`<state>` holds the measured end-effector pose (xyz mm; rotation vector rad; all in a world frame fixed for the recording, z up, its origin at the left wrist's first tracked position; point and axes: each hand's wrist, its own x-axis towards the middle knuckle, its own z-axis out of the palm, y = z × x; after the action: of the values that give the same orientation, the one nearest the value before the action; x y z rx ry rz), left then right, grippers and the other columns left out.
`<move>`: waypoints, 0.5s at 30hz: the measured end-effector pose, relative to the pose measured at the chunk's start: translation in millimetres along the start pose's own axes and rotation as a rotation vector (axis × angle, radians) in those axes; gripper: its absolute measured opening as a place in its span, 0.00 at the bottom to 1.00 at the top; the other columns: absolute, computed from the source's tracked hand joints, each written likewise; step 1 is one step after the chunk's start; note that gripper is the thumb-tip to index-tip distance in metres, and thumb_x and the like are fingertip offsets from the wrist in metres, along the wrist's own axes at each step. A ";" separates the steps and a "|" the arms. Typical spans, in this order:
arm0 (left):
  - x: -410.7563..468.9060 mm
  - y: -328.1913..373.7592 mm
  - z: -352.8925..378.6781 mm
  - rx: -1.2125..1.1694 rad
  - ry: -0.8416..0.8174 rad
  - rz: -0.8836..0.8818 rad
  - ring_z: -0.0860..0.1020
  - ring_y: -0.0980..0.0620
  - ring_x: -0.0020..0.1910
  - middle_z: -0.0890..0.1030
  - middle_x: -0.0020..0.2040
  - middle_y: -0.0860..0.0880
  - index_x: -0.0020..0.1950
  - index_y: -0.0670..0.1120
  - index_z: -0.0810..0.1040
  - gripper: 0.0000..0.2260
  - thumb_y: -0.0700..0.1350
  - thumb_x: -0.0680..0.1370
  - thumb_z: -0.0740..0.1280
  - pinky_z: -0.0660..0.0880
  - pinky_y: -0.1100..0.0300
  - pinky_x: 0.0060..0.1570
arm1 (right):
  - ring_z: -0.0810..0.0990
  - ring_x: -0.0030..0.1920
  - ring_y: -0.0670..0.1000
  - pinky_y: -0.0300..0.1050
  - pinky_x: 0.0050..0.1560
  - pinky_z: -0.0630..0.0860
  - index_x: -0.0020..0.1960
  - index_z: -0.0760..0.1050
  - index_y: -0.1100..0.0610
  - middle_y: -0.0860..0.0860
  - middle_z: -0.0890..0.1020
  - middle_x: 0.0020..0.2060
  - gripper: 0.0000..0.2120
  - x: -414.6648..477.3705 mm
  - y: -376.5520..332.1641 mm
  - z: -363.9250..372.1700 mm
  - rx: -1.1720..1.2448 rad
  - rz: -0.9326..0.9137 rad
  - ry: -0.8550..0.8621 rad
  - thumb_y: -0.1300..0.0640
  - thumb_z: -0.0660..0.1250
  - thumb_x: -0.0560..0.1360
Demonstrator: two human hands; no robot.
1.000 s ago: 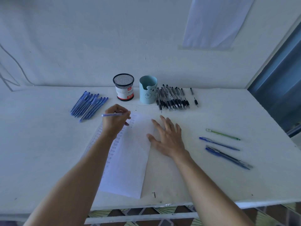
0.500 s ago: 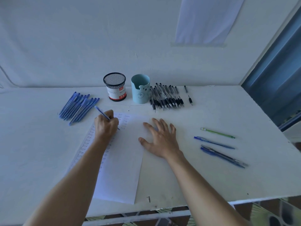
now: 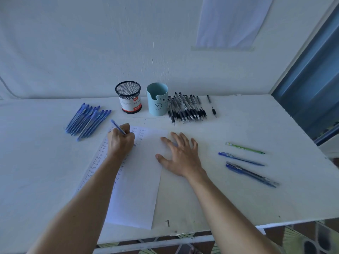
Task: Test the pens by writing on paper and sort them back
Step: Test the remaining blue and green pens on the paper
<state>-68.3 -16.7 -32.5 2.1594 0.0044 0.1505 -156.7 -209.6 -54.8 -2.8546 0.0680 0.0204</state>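
Head view: left hand (image 3: 120,143) grips a pen (image 3: 117,127) now tipped onto the paper (image 3: 139,189), test writing underway; right hand (image 3: 181,158) spread flat on its edge.

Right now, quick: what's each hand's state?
Left hand: holding the blue pen, tip on the paper.
Right hand: open, pressed flat at the paper's edge.

Left hand (image 3: 120,142): fingers curled round a blue pen (image 3: 116,126) in a writing grip, knuckles up, forearm running in from the near left. Right hand (image 3: 180,156): palm down, fingers straight and spread, thumb out to the left. Its forearm enters from the near right; both arms bare.
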 end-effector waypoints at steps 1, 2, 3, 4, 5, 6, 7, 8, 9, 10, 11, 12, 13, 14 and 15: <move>-0.6 0.6 -0.4 -0.010 0.005 -0.001 0.59 0.52 0.28 0.61 0.28 0.48 0.31 0.44 0.59 0.13 0.29 0.66 0.59 0.56 0.65 0.22 | 0.47 0.80 0.53 0.63 0.75 0.43 0.76 0.57 0.38 0.48 0.54 0.80 0.32 -0.1 -0.2 0.1 0.001 0.000 0.003 0.29 0.55 0.75; -1.4 1.3 -0.5 -0.023 0.010 -0.001 0.58 0.52 0.28 0.61 0.28 0.48 0.31 0.45 0.59 0.14 0.28 0.66 0.59 0.55 0.67 0.21 | 0.47 0.80 0.53 0.63 0.75 0.43 0.76 0.57 0.38 0.48 0.54 0.80 0.32 -0.1 -0.1 0.6 0.002 0.001 0.007 0.29 0.55 0.75; -2.1 1.5 -0.3 -0.029 0.010 0.002 0.58 0.52 0.28 0.60 0.28 0.48 0.31 0.45 0.58 0.14 0.28 0.66 0.59 0.54 0.68 0.20 | 0.48 0.79 0.53 0.63 0.75 0.43 0.76 0.57 0.38 0.48 0.54 0.80 0.32 -0.2 0.3 0.7 0.000 0.002 0.011 0.29 0.55 0.75; -2.7 1.6 -0.2 -0.021 0.009 0.008 0.58 0.52 0.28 0.60 0.28 0.48 0.31 0.45 0.58 0.14 0.28 0.66 0.59 0.54 0.67 0.21 | 0.48 0.79 0.53 0.62 0.75 0.43 0.76 0.58 0.38 0.48 0.54 0.80 0.32 -0.1 0.3 1.0 0.001 0.003 0.015 0.29 0.56 0.75; -2.9 1.4 -0.3 -0.004 0.005 0.015 0.57 0.52 0.28 0.59 0.28 0.48 0.31 0.45 0.58 0.14 0.28 0.66 0.59 0.54 0.65 0.21 | 0.48 0.79 0.53 0.62 0.75 0.43 0.76 0.58 0.38 0.47 0.55 0.80 0.32 0.1 0.2 1.2 0.003 0.003 0.018 0.29 0.55 0.75; -3.3 1.4 -0.5 0.010 0.000 0.020 0.57 0.52 0.29 0.59 0.29 0.48 0.31 0.45 0.58 0.14 0.29 0.66 0.60 0.53 0.64 0.22 | 0.48 0.79 0.53 0.62 0.75 0.43 0.76 0.58 0.38 0.47 0.55 0.80 0.32 0.1 -0.1 1.6 0.004 0.003 0.019 0.29 0.55 0.74; -3.2 1.6 -0.6 0.011 -0.001 0.021 0.57 0.52 0.29 0.60 0.29 0.48 0.31 0.45 0.59 0.14 0.29 0.66 0.59 0.53 0.65 0.22 | 0.48 0.79 0.53 0.62 0.75 0.44 0.76 0.58 0.38 0.47 0.55 0.80 0.32 -0.1 -0.3 1.6 0.003 0.001 0.021 0.29 0.55 0.74; -3.0 1.8 -0.1 0.002 -0.003 0.024 0.57 0.52 0.29 0.59 0.29 0.48 0.31 0.44 0.59 0.14 0.29 0.66 0.59 0.53 0.66 0.21 | 0.48 0.79 0.53 0.62 0.75 0.44 0.76 0.58 0.38 0.48 0.55 0.80 0.32 -0.3 -0.1 1.6 0.001 0.000 0.023 0.29 0.55 0.74; -2.8 1.8 0.2 -0.004 -0.005 0.029 0.57 0.52 0.29 0.59 0.29 0.48 0.31 0.44 0.59 0.14 0.28 0.66 0.59 0.52 0.68 0.21 | 0.48 0.79 0.53 0.63 0.75 0.44 0.76 0.58 0.38 0.48 0.55 0.80 0.32 -0.4 0.0 1.4 0.000 -0.001 0.023 0.29 0.55 0.74; -3.0 2.0 0.1 -0.007 -0.007 0.032 0.57 0.52 0.29 0.59 0.29 0.48 0.31 0.45 0.59 0.14 0.28 0.66 0.59 0.52 0.68 0.21 | 0.48 0.79 0.53 0.63 0.75 0.44 0.76 0.58 0.38 0.48 0.55 0.80 0.32 -0.5 0.2 1.5 -0.001 -0.001 0.023 0.29 0.55 0.75; -3.2 2.2 -0.2 -0.007 -0.006 0.030 0.57 0.52 0.29 0.59 0.29 0.48 0.31 0.45 0.58 0.14 0.28 0.66 0.59 0.52 0.68 0.21 | 0.48 0.79 0.53 0.63 0.75 0.44 0.76 0.58 0.38 0.48 0.55 0.80 0.32 -0.4 0.3 1.3 -0.004 -0.001 0.023 0.29 0.55 0.75; -2.9 2.0 -0.3 -0.008 -0.004 0.026 0.57 0.52 0.29 0.59 0.29 0.48 0.31 0.45 0.58 0.14 0.28 0.66 0.59 0.52 0.67 0.21 | 0.48 0.79 0.53 0.63 0.75 0.44 0.76 0.58 0.38 0.48 0.55 0.80 0.32 -0.4 0.2 1.4 -0.007 -0.002 0.023 0.30 0.55 0.75; -2.5 1.4 -0.3 -0.011 -0.003 0.019 0.57 0.51 0.30 0.59 0.29 0.48 0.31 0.45 0.58 0.14 0.28 0.66 0.59 0.53 0.65 0.22 | 0.48 0.79 0.53 0.63 0.75 0.44 0.76 0.58 0.38 0.48 0.55 0.80 0.32 -0.6 -0.1 1.2 -0.009 -0.002 0.024 0.29 0.55 0.75; -2.1 1.0 -0.1 -0.013 -0.002 0.014 0.57 0.51 0.30 0.59 0.29 0.47 0.31 0.45 0.59 0.14 0.28 0.66 0.59 0.54 0.63 0.24 | 0.48 0.79 0.53 0.63 0.75 0.44 0.76 0.58 0.38 0.48 0.55 0.80 0.32 -0.5 -0.3 1.3 -0.009 -0.002 0.024 0.29 0.55 0.75; -2.0 0.9 0.1 -0.013 -0.005 0.012 0.58 0.51 0.30 0.60 0.29 0.47 0.31 0.45 0.59 0.14 0.29 0.66 0.59 0.54 0.62 0.27 | 0.48 0.79 0.53 0.63 0.75 0.44 0.76 0.58 0.39 0.48 0.55 0.80 0.32 -0.5 -0.2 1.4 -0.007 -0.002 0.025 0.29 0.55 0.75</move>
<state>-70.3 -17.4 -32.1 2.1475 -0.0119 0.1521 -157.2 -209.0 -56.0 -2.8624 0.0699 -0.0158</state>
